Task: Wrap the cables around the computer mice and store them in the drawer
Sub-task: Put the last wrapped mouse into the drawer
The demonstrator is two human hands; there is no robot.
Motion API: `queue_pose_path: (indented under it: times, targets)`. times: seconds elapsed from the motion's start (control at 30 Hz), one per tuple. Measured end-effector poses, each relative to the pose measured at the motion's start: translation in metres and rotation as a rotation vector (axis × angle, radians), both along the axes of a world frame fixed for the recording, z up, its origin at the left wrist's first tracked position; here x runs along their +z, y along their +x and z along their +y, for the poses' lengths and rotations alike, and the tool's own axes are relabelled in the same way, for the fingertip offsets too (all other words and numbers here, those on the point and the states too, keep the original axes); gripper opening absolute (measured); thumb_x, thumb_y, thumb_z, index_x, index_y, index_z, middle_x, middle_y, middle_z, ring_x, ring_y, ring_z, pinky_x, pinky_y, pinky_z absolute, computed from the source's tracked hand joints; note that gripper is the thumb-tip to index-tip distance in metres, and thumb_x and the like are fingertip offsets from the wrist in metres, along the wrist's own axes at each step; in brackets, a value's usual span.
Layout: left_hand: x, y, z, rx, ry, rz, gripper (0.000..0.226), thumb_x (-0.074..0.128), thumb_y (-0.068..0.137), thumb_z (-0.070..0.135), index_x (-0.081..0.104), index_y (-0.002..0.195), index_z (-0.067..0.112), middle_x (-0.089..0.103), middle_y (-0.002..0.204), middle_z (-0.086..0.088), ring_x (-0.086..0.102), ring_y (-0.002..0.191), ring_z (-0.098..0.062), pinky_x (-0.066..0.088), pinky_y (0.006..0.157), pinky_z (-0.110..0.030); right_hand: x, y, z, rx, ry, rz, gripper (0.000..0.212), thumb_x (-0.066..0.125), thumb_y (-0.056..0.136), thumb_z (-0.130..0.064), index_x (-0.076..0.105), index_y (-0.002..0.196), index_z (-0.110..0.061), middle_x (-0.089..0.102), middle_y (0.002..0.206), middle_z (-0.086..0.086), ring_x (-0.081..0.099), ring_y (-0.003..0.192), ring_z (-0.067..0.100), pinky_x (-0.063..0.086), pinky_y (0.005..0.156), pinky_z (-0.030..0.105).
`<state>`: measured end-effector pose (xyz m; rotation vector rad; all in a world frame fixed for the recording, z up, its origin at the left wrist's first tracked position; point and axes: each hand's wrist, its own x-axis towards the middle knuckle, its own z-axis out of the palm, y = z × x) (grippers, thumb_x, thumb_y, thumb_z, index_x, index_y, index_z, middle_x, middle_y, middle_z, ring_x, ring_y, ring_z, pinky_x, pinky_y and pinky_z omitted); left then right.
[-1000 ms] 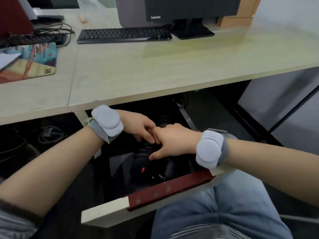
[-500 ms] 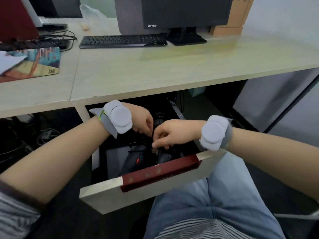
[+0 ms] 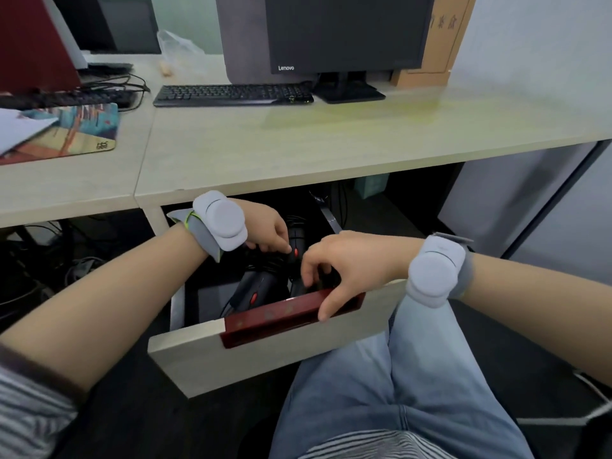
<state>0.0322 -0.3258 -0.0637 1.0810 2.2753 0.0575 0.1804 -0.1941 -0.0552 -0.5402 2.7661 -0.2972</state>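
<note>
We record one view only: head-worn, wide-angle, facing forward and down over the desk (image 3: pixel 298 154) edge, close above the open drawer (image 3: pixel 265 352).

black cable-wrapped mice (image 3: pixel 256 288) with red wheels lie inside the open drawer (image 3: pixel 198 352).

The right hand (image 3: pixel 351 260) is covering part of a mouse (image 3: pixel 295 256); its fingertips are dipping out of sight into the drawer (image 3: pixel 265 352). The left hand's (image 3: pixel 265 231) fingertips are blurring into dark cables, grip unclear.
</note>
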Motion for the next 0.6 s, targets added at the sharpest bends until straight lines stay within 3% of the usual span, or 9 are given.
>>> queue_pose_path:
  times: [0.13, 0.2, 0.3, 0.4, 0.47, 0.53, 0.6]
  targets:
    - [0.014, -0.007, 0.002, 0.019, 0.161, 0.013, 0.024, 0.056, 0.088, 0.041, 0.067, 0.093, 0.02, 0.064, 0.074, 0.008, 0.061, 0.072, -0.009, 0.05, 0.068, -0.02, -0.01, -0.014, 0.011, -0.119, 0.062, 0.266, 0.077, 0.06, 0.054, -0.079, 0.047, 0.112, -0.031, 0.05, 0.119, -0.01, 0.043, 0.111, 0.013, 0.032, 0.089, 0.031]
    - [0.02, -0.009, 0.001, 0.04, 0.197, -0.098, 0.024, 0.056, 0.086, 0.046, 0.067, 0.085, 0.025, 0.067, 0.078, 0.015, 0.064, 0.077, -0.007, 0.049, 0.07, -0.017, -0.014, -0.027, 0.015, -0.209, 0.064, 0.371, 0.091, 0.059, 0.052, -0.081, 0.043, 0.123, -0.027, 0.039, 0.139, -0.006, 0.031, 0.13, 0.016, 0.025, 0.103, 0.038]
    - [0.023, -0.014, -0.005, 0.005, 0.179, -0.175, 0.023, 0.065, 0.078, 0.049, 0.067, 0.086, 0.028, 0.068, 0.079, 0.018, 0.064, 0.083, -0.007, 0.05, 0.076, -0.02, -0.019, -0.052, 0.017, -0.329, 0.065, 0.519, 0.098, 0.058, 0.052, -0.08, 0.042, 0.126, -0.018, 0.033, 0.146, 0.0, 0.021, 0.139, 0.018, 0.016, 0.113, 0.045]
    - [0.024, -0.024, -0.007, -0.041, 0.199, 0.046, 0.028, 0.072, 0.073, 0.047, 0.065, 0.091, 0.026, 0.062, 0.082, 0.011, 0.059, 0.083, -0.012, 0.045, 0.074, -0.023, -0.022, -0.081, 0.016, -0.432, 0.066, 0.56, 0.089, 0.06, 0.061, -0.074, 0.042, 0.125, -0.015, 0.035, 0.144, 0.002, 0.017, 0.141, 0.02, 0.015, 0.113, 0.049]
    - [0.026, -0.03, -0.004, -0.082, 0.193, 0.306, 0.033, 0.069, 0.075, 0.048, 0.064, 0.1, 0.026, 0.055, 0.092, 0.008, 0.052, 0.093, -0.016, 0.04, 0.074, -0.026, -0.023, -0.097, 0.017, -0.456, 0.057, 0.512, 0.091, 0.062, 0.065, -0.07, 0.036, 0.133, -0.016, 0.03, 0.147, 0.004, 0.012, 0.143, 0.021, 0.009, 0.115, 0.053]
    - [0.024, -0.038, -0.001, -0.132, 0.147, 0.589, 0.043, 0.066, 0.077, 0.048, 0.056, 0.115, 0.029, 0.048, 0.111, 0.002, 0.043, 0.108, -0.021, 0.037, 0.084, -0.031, -0.018, -0.113, 0.026, -0.441, 0.078, 0.44, 0.097, 0.064, 0.068, -0.066, 0.024, 0.142, -0.018, 0.022, 0.152, 0.004, 0.008, 0.144, 0.022, 0.006, 0.114, 0.055]
    - [0.019, -0.042, 0.001, -0.114, 0.178, 0.757, 0.059, 0.067, 0.076, 0.047, 0.044, 0.126, 0.027, 0.041, 0.125, -0.001, 0.036, 0.118, -0.024, 0.034, 0.093, -0.036, -0.01, -0.123, 0.04, -0.426, 0.131, 0.384, 0.093, 0.067, 0.072, -0.058, 0.021, 0.144, -0.022, 0.021, 0.153, 0.004, 0.011, 0.143, 0.023, 0.01, 0.113, 0.055]
